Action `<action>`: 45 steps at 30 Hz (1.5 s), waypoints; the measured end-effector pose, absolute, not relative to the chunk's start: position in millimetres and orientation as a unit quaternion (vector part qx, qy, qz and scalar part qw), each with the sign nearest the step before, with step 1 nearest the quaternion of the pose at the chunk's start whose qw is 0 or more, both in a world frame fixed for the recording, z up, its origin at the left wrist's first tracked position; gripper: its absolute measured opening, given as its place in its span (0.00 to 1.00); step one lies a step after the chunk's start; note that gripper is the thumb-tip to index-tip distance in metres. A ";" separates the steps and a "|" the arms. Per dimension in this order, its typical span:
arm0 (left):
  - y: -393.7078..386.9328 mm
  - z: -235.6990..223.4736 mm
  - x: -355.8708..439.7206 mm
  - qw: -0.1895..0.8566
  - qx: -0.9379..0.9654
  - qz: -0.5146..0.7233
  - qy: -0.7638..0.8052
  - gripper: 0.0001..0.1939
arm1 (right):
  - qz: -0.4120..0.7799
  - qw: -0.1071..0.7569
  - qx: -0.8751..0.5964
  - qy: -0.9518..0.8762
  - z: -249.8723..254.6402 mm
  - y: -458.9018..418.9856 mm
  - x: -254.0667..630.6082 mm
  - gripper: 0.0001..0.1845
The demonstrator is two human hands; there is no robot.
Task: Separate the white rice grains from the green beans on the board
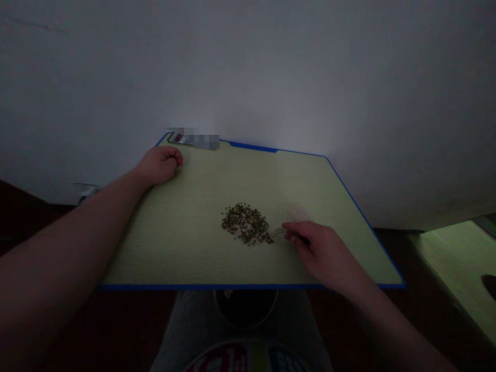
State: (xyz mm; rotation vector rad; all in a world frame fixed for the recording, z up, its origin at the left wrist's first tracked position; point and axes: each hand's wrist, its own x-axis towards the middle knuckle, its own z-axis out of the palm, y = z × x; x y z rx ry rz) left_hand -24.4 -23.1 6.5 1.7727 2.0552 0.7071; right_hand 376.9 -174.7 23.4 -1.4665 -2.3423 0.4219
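- The table (194,258), pale with a blue rim, stands with its far edge close to the wall (248,62); the near edge lies over the person's lap, which seems to bring the work within easy reach.
- The round container (246,310) sits low between the legs, just beyond the near edge; the legs probably help keep it steady. Its contents are too dark to tell.
- The right hand (325,253) is closed around a thin utensil, low over the table, an angle that likely allows fine control of the tip.
- The left hand (160,164) rests at the left side of the tabletop, fingers curled in, with nothing seen in it; it seems to serve as a prop, well apart from the grains.
- The phone-like object (180,138) lies flat at the far left corner, partly blurred, likely out of the way.
- The heap of green grains (246,222), mixed with paler ones, spreads mid-table, between the two hands.
- The pale pile (297,212) lies beside it, just past the right fingers, apart from the green, probably to keep the kinds separate.
- The utensil (278,232) points at the heap's right edge; whether spoon or fork, the dimness hides.
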 end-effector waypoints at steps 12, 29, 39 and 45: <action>-22.4 5.0 -24.8 0.172 0.621 0.252 0.722 0.10 | 0.162 0.204 -0.502 -0.825 19.6 -196.7 386.6 0.20; -22.2 3.1 -27.2 0.171 0.629 0.251 0.716 0.10 | 0.184 0.193 -0.505 -0.821 21.7 -194.6 382.8 0.19; -23.1 5.0 -26.0 0.167 0.630 0.250 0.716 0.11 | 0.192 0.197 -0.489 -0.827 22.4 -190.1 381.0 0.19; -22.8 4.7 -25.8 0.178 0.625 0.250 0.718 0.10 | 0.204 0.199 -0.476 -0.832 23.5 -193.5 380.1 0.19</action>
